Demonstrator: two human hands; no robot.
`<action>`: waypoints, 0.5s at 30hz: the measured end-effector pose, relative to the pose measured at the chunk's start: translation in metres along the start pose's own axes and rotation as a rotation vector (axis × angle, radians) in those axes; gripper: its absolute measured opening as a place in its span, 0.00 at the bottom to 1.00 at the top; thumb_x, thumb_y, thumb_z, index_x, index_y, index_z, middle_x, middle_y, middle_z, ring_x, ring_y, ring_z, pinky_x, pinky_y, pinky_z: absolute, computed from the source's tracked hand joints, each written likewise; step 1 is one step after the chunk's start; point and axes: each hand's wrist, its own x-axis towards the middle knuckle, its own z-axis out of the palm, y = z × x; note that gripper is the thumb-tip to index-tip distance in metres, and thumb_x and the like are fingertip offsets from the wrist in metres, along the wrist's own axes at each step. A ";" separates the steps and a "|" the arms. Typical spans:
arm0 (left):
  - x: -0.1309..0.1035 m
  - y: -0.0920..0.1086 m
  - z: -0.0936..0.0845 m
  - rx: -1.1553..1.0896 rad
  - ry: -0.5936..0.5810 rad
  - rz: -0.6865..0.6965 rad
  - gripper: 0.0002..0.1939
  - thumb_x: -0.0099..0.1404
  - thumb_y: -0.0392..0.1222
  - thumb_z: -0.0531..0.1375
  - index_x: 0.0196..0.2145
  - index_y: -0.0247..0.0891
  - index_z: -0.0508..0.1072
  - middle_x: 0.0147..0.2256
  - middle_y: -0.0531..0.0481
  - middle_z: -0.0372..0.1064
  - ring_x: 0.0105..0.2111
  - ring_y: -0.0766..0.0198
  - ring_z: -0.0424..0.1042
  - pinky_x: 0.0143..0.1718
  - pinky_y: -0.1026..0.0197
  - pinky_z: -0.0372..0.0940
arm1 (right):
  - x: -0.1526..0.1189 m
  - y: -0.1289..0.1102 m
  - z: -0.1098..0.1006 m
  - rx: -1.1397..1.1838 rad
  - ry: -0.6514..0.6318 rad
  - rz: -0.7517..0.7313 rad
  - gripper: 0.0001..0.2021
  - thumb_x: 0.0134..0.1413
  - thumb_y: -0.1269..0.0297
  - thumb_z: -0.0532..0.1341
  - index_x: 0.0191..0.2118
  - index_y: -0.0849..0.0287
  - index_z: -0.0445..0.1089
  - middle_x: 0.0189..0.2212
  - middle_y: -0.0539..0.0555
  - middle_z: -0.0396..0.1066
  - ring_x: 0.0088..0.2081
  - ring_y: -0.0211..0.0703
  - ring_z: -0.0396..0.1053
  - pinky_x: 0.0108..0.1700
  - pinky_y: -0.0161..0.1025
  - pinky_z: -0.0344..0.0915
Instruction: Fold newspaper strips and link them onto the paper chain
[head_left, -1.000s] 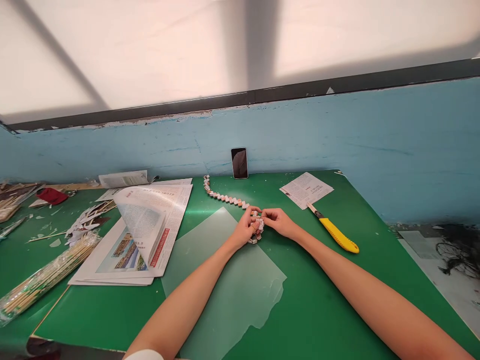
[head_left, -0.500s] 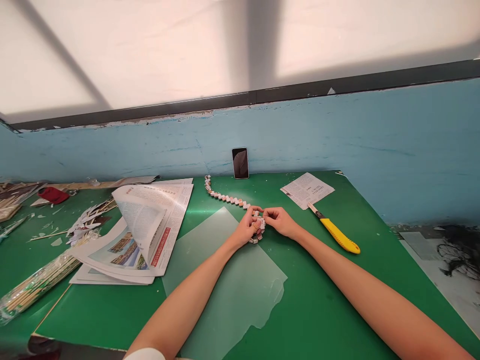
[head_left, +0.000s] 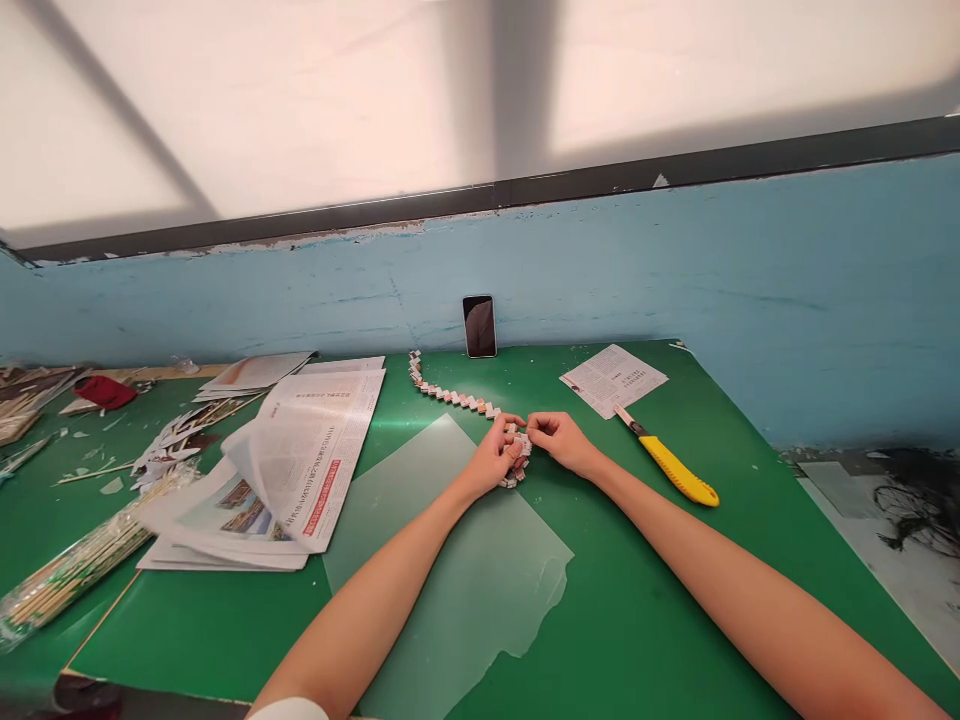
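A zigzag chain of folded paper (head_left: 457,399) runs across the green table from near the wall to my hands, where its near end curls round. My left hand (head_left: 496,455) is closed on that curled end, thumb pressing against it. Just to the right, my right hand (head_left: 561,440) is closed in a pinch at the chain's edge; whatever sits between its fingertips is too small to make out. Beneath my left forearm lies a translucent sheet (head_left: 480,560) with one ragged edge.
A yellow-handled utility knife (head_left: 679,472) lies at right, its tip by a square of newsprint (head_left: 615,380). A phone (head_left: 480,326) leans on the wall. Left are folded newspapers (head_left: 330,450), bagged bamboo sticks (head_left: 82,555), paper scraps (head_left: 169,440) and a red cloth (head_left: 106,392).
The raised top page of the newspaper has dropped lower and flatter. Both hands and the paper chain have hardly moved.
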 end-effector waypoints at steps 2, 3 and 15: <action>0.001 -0.001 -0.001 -0.004 -0.014 -0.005 0.30 0.64 0.65 0.61 0.50 0.42 0.57 0.24 0.61 0.57 0.20 0.71 0.59 0.25 0.66 0.62 | 0.000 0.000 0.001 0.004 0.043 0.002 0.14 0.55 0.57 0.61 0.23 0.57 0.61 0.22 0.46 0.57 0.27 0.37 0.53 0.31 0.37 0.52; 0.001 0.000 -0.001 -0.008 -0.019 -0.006 0.31 0.64 0.65 0.61 0.51 0.42 0.57 0.24 0.62 0.56 0.20 0.71 0.59 0.25 0.66 0.62 | 0.000 0.000 0.001 0.006 0.064 0.005 0.15 0.55 0.57 0.61 0.23 0.57 0.60 0.22 0.45 0.56 0.26 0.37 0.52 0.31 0.37 0.51; -0.001 0.006 0.002 -0.090 -0.001 0.000 0.29 0.64 0.63 0.62 0.49 0.41 0.57 0.23 0.62 0.57 0.20 0.71 0.58 0.24 0.67 0.59 | -0.004 -0.002 0.002 -0.060 -0.069 0.005 0.23 0.66 0.45 0.55 0.25 0.57 0.58 0.23 0.46 0.53 0.27 0.39 0.51 0.32 0.38 0.51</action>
